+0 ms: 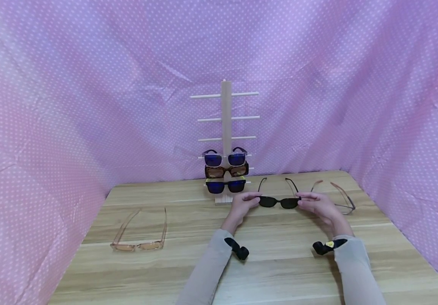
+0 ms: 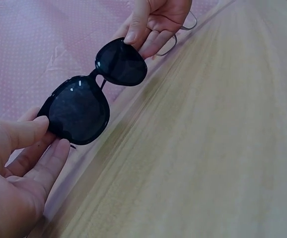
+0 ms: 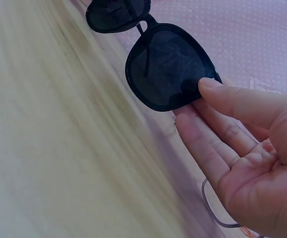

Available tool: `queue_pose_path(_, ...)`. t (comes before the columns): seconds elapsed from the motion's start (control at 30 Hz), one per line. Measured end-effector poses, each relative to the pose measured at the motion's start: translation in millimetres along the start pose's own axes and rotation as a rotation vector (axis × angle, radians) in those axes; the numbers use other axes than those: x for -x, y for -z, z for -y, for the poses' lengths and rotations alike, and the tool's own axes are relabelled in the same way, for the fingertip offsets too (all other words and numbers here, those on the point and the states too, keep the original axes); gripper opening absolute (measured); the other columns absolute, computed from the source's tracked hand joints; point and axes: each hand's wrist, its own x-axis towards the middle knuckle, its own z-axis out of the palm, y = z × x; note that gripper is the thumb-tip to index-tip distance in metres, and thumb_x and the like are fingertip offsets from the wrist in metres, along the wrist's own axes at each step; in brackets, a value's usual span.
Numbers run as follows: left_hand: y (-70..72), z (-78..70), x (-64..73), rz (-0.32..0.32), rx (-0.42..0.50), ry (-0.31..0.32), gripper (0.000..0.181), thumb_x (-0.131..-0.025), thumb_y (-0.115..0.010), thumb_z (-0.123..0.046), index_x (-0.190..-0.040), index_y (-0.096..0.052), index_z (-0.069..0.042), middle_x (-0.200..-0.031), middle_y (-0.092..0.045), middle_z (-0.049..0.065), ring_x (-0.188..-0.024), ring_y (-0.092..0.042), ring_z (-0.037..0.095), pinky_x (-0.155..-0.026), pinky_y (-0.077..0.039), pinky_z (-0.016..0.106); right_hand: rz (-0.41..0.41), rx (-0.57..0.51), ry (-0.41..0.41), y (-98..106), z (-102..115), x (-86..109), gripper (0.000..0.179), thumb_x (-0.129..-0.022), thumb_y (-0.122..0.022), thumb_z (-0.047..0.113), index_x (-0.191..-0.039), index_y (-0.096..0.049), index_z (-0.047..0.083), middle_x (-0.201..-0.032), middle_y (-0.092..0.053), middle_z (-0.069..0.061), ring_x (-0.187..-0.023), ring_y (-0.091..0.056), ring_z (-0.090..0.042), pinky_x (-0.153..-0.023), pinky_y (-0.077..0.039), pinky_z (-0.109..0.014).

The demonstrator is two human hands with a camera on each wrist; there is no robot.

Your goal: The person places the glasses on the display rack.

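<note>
Black sunglasses [image 1: 289, 203] with dark lenses and unfolded temples are held between the two hands at the right of the table. My left hand [image 1: 241, 206] pinches their left outer corner between thumb and fingers. At the opposite corner my right hand [image 1: 321, 206] does the same, its thumb on the front of the frame in the right wrist view. Both temples point away toward the back. Just left of them stands a wooden display rack [image 1: 226, 114] with crossbars, its lower bars bearing clear-framed sunglasses [image 1: 213, 160], tortoiseshell sunglasses [image 1: 216, 172] and black blue-lensed sunglasses [image 1: 216, 187].
Glasses with thin reddish temples [image 1: 343, 192] lie behind the right hand near the table's right edge. Peach-tinted glasses [image 1: 150, 245] rest unfolded at the left on the wood-grain table [image 1: 280, 271]. Pink dotted cloth [image 1: 89, 106] surrounds the back and sides.
</note>
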Motion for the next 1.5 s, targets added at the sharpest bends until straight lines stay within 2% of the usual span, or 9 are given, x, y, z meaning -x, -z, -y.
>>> queue_pose_path(0.17, 3.3, -5.0, -0.3, 0.027, -0.002, 0.017, 0.024, -0.093, -0.073, -0.003, -0.116, -0.075, 0.001, -0.112, -0.076, 0.013, -0.089, -0.068, 0.004, -0.085, -0.060, 0.022, 0.039, -0.030, 0.037, 1.8, 1.1, -0.4, 0.042, -0.096, -0.062, -0.006, -0.137, -0.056, -0.010, -0.119, -0.073, 0.009, -0.104, -0.070, -0.004, -0.092, -0.057, -0.019)
queue_pose_path(0.33, 7.7, -11.9, -0.9, 0.083, -0.005, 0.022, 0.026, -0.093, -0.073, -0.004, -0.118, -0.074, 0.002, -0.117, -0.075, 0.015, -0.095, -0.069, 0.006, -0.088, -0.060, 0.024, 0.098, -0.037, 0.070, 5.4, 5.9, 0.9, 0.036, -0.097, -0.058, -0.009, -0.133, -0.061, -0.008, -0.115, -0.075, 0.010, -0.103, -0.071, -0.005, -0.093, -0.058, -0.021)
queue_pose_path(0.43, 10.2, -16.6, -1.0, 0.116, 0.006, 0.024, 0.026, -0.093, -0.072, -0.002, -0.119, -0.073, 0.004, -0.119, -0.074, 0.017, -0.093, -0.071, 0.008, -0.090, -0.060, 0.028, 0.118, -0.026, 0.080, 7.2, 11.4, 3.5, 0.035, -0.097, -0.057, -0.010, -0.131, -0.064, -0.005, -0.113, -0.075, 0.010, -0.102, -0.072, -0.006, -0.093, -0.058, -0.022)
queue_pose_path(0.63, 12.3, -27.5, 0.2, 0.155, 0.005, 0.037, 0.026, -0.092, -0.072, -0.001, -0.118, -0.073, 0.004, -0.118, -0.075, 0.016, -0.087, -0.072, 0.008, -0.095, -0.060, 0.038, 0.109, -0.021, 0.046, 8.7, 24.9, 10.8, 0.033, -0.097, -0.060, -0.006, -0.129, -0.068, 0.001, -0.105, -0.078, 0.005, -0.098, -0.075, -0.012, -0.091, -0.059, -0.024)
queue_pose_path(0.87, 11.0, -39.1, 2.3, 0.199, 0.021, 0.023, 0.027, -0.093, -0.069, 0.005, -0.120, -0.070, 0.008, -0.119, -0.074, 0.019, -0.090, -0.072, 0.009, -0.101, -0.054, 0.052, 0.099, -0.017, 0.013, 9.0, 35.0, 16.5, 0.033, -0.098, -0.060, -0.005, -0.124, -0.072, 0.011, -0.104, -0.079, 0.004, -0.098, -0.075, -0.013, -0.093, -0.059, -0.028)
queue_pose_path(1.0, 10.3, -44.4, 3.4, 0.207, 0.014, 0.021, 0.027, -0.093, -0.068, 0.005, -0.120, -0.070, 0.008, -0.121, -0.073, 0.019, -0.092, -0.072, 0.009, -0.099, -0.057, 0.045, 0.107, -0.037, 0.027, 9.5, 38.9, 18.8, 0.035, -0.098, -0.059, -0.006, -0.118, -0.075, 0.018, -0.105, -0.078, 0.005, -0.099, -0.075, -0.011, -0.092, -0.059, -0.024)
queue_pose_path(1.17, 9.2, -51.6, 4.8, 0.213, -0.006, 0.005, 0.026, -0.094, -0.069, 0.002, -0.120, -0.072, 0.005, -0.121, -0.074, 0.017, -0.092, -0.073, 0.009, -0.092, -0.060, 0.031, 0.111, -0.006, 0.083, 9.6, 48.2, 23.6, 0.036, -0.097, -0.060, -0.007, -0.117, -0.075, 0.019, -0.104, -0.078, 0.006, -0.098, -0.074, -0.009, -0.088, -0.060, -0.023)
queue_pose_path(1.37, 6.3, -64.3, 9.7, 0.208, -0.005, -0.029, 0.027, -0.093, -0.071, -0.002, -0.119, -0.072, 0.004, -0.117, -0.075, 0.015, -0.090, -0.074, 0.011, -0.093, -0.060, 0.032, 0.101, 0.022, 0.134, 9.0, 59.0, 28.4, 0.035, -0.096, -0.061, -0.008, -0.119, -0.074, 0.015, -0.102, -0.079, 0.004, -0.094, -0.076, -0.013, -0.087, -0.062, -0.029)
queue_pose_path(1.5, 3.7, -72.8, 13.6, 0.202, 0.020, -0.042, 0.027, -0.093, -0.071, -0.002, -0.119, -0.072, 0.005, -0.114, -0.076, 0.014, -0.087, -0.074, 0.009, -0.093, -0.060, 0.032, 0.062, 0.097, 0.162, 7.2, 65.6, 32.4, 0.032, -0.095, -0.064, -0.006, -0.118, -0.074, 0.014, -0.101, -0.078, 0.008, -0.093, -0.075, -0.009, -0.086, -0.061, -0.024)
